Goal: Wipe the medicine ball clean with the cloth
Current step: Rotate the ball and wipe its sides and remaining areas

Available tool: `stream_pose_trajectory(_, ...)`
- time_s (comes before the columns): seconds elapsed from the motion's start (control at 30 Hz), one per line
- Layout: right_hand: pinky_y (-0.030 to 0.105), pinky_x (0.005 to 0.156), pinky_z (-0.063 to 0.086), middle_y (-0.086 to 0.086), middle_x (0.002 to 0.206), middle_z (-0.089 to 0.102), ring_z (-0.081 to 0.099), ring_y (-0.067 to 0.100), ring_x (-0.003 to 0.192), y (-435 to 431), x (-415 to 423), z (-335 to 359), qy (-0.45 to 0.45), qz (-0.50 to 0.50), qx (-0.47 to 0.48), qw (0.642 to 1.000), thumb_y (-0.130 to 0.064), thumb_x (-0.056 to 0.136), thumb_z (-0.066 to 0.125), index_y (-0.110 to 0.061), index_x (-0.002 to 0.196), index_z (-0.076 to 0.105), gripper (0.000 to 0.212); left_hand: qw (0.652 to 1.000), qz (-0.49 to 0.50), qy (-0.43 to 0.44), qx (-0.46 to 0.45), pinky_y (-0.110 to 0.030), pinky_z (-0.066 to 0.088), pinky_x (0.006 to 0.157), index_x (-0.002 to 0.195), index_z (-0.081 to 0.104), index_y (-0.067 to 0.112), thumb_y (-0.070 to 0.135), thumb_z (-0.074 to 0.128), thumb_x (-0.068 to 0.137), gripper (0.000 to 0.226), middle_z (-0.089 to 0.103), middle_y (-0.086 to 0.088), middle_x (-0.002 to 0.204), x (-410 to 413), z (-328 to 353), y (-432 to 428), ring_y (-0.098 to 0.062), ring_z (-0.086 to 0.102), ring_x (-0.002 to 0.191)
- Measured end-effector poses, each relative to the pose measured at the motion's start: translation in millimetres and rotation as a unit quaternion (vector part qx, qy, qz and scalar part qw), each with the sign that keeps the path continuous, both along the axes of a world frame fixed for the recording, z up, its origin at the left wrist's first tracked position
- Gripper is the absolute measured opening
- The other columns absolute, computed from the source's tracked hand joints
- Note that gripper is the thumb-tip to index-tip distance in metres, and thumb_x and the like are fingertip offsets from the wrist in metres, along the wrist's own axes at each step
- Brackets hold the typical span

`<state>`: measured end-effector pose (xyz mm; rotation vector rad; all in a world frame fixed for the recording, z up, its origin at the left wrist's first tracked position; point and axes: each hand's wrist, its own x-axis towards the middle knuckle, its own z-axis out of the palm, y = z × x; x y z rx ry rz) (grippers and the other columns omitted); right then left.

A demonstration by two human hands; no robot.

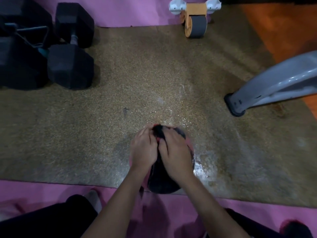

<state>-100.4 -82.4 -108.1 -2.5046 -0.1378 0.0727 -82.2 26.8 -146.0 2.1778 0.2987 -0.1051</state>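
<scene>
You are kneeling at the near edge of a speckled brown mat (120, 93), with dumbbells (70, 66) lying far left, an ab wheel (195, 24) standing at the far edge and a grey machine leg (267, 86) resting on the right. The medicine ball (163, 179), dark with reddish panels, is sitting on the mat just in front of you. Both hands are pressing on its top: your left hand (143, 148) and right hand (176, 152) are each clenching a bunched dark cloth (158, 132). Wiping appears to be underway at the crown; the lower sides are seemingly waiting, though dim light is hiding any dirt.
</scene>
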Motion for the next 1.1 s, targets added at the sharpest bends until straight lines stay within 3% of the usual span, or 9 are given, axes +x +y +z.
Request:
stream_pose_trajectory(0.07,0.034,0.099,0.04,0.004,0.123,0.063,0.055,0.02,0.115,-4.0,-5.7,-0.3,-0.045,0.037,0.016,0.998,-0.026,0.096,0.034,-0.011,0.124,0.059,0.04,1.0,-0.01,-0.008,-0.023,-0.041,0.04,0.11,0.131,0.062,0.016,0.03,0.026,0.093,0.055,0.064,0.001,0.133,1.2,-1.3,3.3,-0.017,0.055,0.126)
stream_pose_trajectory(0.17,0.033,0.074,0.039,0.012,0.105,0.067,0.06,0.029,0.096,-9.4,62.0,-4.3,0.125,0.027,-0.014,0.992,-0.028,0.099,0.037,-0.016,0.091,0.058,0.026,0.999,-0.024,-0.016,-0.018,-0.033,0.034,0.116,0.136,0.059,0.017,0.034,0.027,0.1,0.051,0.06,0.001,0.139,-2.8,1.6,2.3,-0.015,0.051,0.131)
stream_pose_trajectory(0.27,0.033,0.072,0.036,0.018,0.112,0.065,0.059,0.031,0.098,-10.1,100.3,-13.9,0.238,-0.001,-0.062,0.969,-0.029,0.099,0.037,-0.01,0.093,0.062,0.032,1.0,-0.007,-0.012,0.013,-0.026,0.028,0.115,0.137,0.058,0.015,0.026,0.031,0.104,0.044,0.058,0.0,0.142,-6.3,6.6,-5.8,-0.016,0.048,0.135)
stream_pose_trajectory(0.43,0.029,0.102,0.037,0.003,0.123,0.063,0.054,0.017,0.116,2.4,-12.2,2.7,-0.037,0.014,0.021,0.999,-0.026,0.097,0.032,-0.011,0.124,0.059,0.041,1.0,-0.006,0.007,-0.006,-0.042,0.041,0.104,0.12,0.066,0.007,0.019,0.033,0.094,0.044,0.068,-0.008,0.123,0.8,9.1,-4.0,-0.026,0.059,0.119)
stream_pose_trajectory(0.63,0.034,0.079,0.04,0.016,0.109,0.067,0.059,0.032,0.101,-8.2,92.2,-11.0,0.199,-0.012,-0.044,0.979,-0.032,0.097,0.033,-0.011,0.096,0.064,0.037,0.999,-0.008,-0.019,0.043,-0.042,0.037,0.113,0.137,0.059,0.017,0.036,0.019,0.096,0.06,0.059,0.001,0.14,-4.4,9.7,-11.9,-0.017,0.05,0.133)
stream_pose_trajectory(0.77,0.033,0.091,0.043,0.002,0.115,0.065,0.058,0.02,0.108,1.4,24.7,-9.4,0.035,-0.023,-0.017,0.999,-0.032,0.097,0.03,-0.018,0.116,0.06,0.038,0.999,0.018,0.011,0.034,-0.045,0.044,0.102,0.122,0.063,0.022,0.044,0.013,0.093,0.062,0.065,0.004,0.126,-0.8,5.4,-11.3,-0.019,0.057,0.12)
stream_pose_trajectory(0.87,0.025,0.113,0.028,-0.005,0.14,0.051,0.041,0.008,0.134,-5.8,-38.1,-3.0,-0.047,-0.029,0.078,0.995,-0.029,0.1,0.03,-0.018,0.138,0.049,0.044,0.999,0.028,0.02,0.028,-0.038,0.038,0.112,0.135,0.059,0.019,0.041,0.014,0.094,0.064,0.06,0.002,0.139,0.1,5.0,-8.7,-0.018,0.051,0.131)
stream_pose_trajectory(1.0,0.033,0.077,0.044,0.002,0.095,0.066,0.062,0.023,0.093,-21.7,33.9,-13.6,0.04,-0.131,0.083,0.987,-0.032,0.096,0.039,-0.017,0.103,0.065,0.031,0.999,0.052,0.004,0.005,-0.041,0.038,0.112,0.138,0.057,0.017,0.047,0.01,0.091,0.072,0.059,0.0,0.139,-3.9,5.9,-5.4,-0.021,0.05,0.132)
stream_pose_trajectory(1.1,0.035,0.076,0.043,0.011,0.103,0.068,0.061,0.032,0.097,-16.5,79.0,-15.8,0.101,-0.094,0.043,0.989,-0.03,0.097,0.044,-0.015,0.109,0.065,0.028,0.997,-0.01,-0.015,0.077,-0.044,0.025,0.12,0.141,0.053,0.018,0.037,0.02,0.099,0.057,0.051,0.003,0.148,-6.5,16.3,-10.7,-0.021,0.038,0.144)
